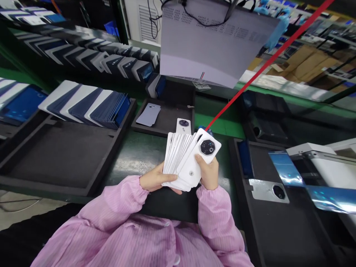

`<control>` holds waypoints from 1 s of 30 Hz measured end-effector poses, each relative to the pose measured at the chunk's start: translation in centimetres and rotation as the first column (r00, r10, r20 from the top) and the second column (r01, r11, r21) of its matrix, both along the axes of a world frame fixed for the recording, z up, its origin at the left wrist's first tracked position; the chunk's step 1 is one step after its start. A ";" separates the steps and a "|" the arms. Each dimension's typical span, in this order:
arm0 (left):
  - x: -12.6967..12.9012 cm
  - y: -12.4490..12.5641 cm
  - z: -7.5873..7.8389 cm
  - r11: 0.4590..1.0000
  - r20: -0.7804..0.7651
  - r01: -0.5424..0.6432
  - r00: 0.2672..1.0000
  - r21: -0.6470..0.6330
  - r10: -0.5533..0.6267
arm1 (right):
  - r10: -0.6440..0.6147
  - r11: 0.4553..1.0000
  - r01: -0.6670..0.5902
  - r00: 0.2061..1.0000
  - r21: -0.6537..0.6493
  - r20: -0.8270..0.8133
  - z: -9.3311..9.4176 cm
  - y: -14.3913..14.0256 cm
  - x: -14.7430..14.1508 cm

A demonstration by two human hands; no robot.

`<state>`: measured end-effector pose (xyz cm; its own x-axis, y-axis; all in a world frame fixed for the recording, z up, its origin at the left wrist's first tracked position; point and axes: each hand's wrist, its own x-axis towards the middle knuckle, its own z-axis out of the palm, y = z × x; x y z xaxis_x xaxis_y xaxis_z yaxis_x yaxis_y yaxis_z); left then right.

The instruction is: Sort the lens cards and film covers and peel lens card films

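A fanned stack of thin white phone back panels point(178, 152) is held up in front of my body, above the dark table. My left hand point(157, 177) grips the lower left of the stack, its thumb across the panels and its fingers mostly hidden underneath. Closed on the right side, my right hand point(209, 171) presses its thumb on the front panel point(191, 173), which carries a dark camera ring at its top. Another white panel with a camera ring point(183, 126) shows just behind the fan; whether it belongs to the stack I cannot tell.
A dark tray point(62, 155) at left holds a row of phone panels point(91, 107). Grey panels point(148, 114) lie in a tray behind my hands. At right, a tray point(280, 230) has a silver panel point(268, 191) and blue film-covered pieces. A red strip point(267, 61) crosses diagonally.
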<state>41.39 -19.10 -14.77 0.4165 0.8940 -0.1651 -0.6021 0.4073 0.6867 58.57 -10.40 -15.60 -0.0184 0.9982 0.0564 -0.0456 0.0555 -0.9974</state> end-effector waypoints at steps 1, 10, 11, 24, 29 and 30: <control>0.3 -0.1 -0.1 1.000 -0.002 -0.004 1.000 -0.005 0.004 | -0.025 0.999 0.025 1.000 0.023 0.000 0.0 0.2 0.0; 0.4 -0.4 -0.6 0.994 0.030 0.106 0.994 -0.016 -0.106 | -0.090 0.995 0.086 0.993 -0.051 -0.080 -0.5 0.6 0.1; 0.3 -0.4 -0.5 0.991 0.028 0.131 0.991 -0.023 -0.131 | -0.093 0.994 0.088 0.992 -0.059 -0.087 -0.5 0.7 0.1; 1.3 -0.6 -0.9 0.999 -0.047 0.028 0.998 -0.021 -0.029 | -0.036 0.993 0.008 0.972 -0.121 -0.232 -0.4 0.8 0.4; 1.6 -1.0 -1.8 1.000 -0.134 0.015 0.991 -0.027 -0.019 | 0.023 0.991 -0.060 0.956 -0.118 -0.291 -0.7 0.5 -0.1; 1.6 -1.2 -1.9 1.000 -0.186 0.008 0.982 -0.024 -0.012 | 0.048 0.991 -0.082 0.956 -0.106 -0.291 -0.7 0.2 -0.3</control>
